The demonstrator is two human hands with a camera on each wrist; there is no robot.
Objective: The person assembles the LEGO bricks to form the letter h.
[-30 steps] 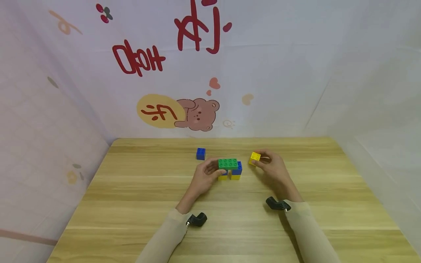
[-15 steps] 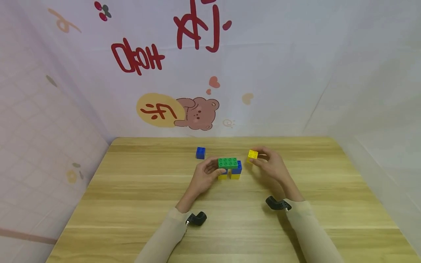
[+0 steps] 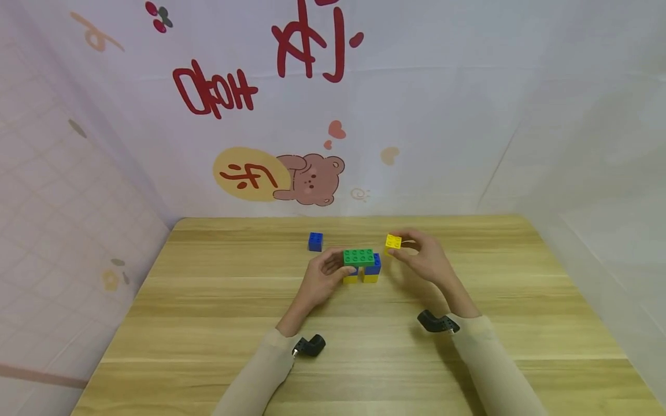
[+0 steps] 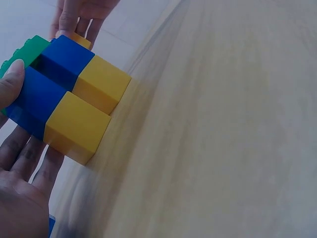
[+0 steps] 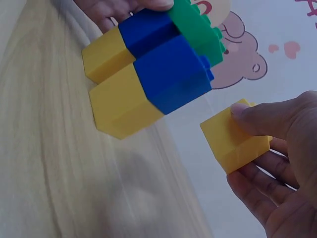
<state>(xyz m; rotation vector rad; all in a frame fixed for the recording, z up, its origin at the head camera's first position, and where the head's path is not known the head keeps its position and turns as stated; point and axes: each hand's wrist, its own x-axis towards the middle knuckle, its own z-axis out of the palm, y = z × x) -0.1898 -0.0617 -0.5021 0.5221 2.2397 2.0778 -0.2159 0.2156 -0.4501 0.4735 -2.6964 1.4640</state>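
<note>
Two short columns, each a blue brick [image 5: 173, 69] on a yellow brick [image 5: 121, 104], stand side by side on the table. A long green brick [image 3: 358, 257] bridges their tops, leaving part of the right blue brick's studs bare. My left hand [image 3: 324, 277] grips this structure from the left, thumb on the near side at the blue and green bricks, fingers behind. Between thumb and fingers my right hand [image 3: 426, 257] pinches a loose yellow brick [image 5: 235, 136], studs up in the head view. It is held off the table, just right of and behind the structure.
A single blue brick [image 3: 315, 241] stands at the back of the wooden table [image 3: 364, 358], left of the structure. Behind the table's far edge hangs a printed white cloth [image 3: 437, 144]. Each wrist wears a black camera mount [image 3: 439, 322].
My right hand has carried the yellow brick a little left and up in the head view, closer to the structure. My left hand keeps its grip in place.
</note>
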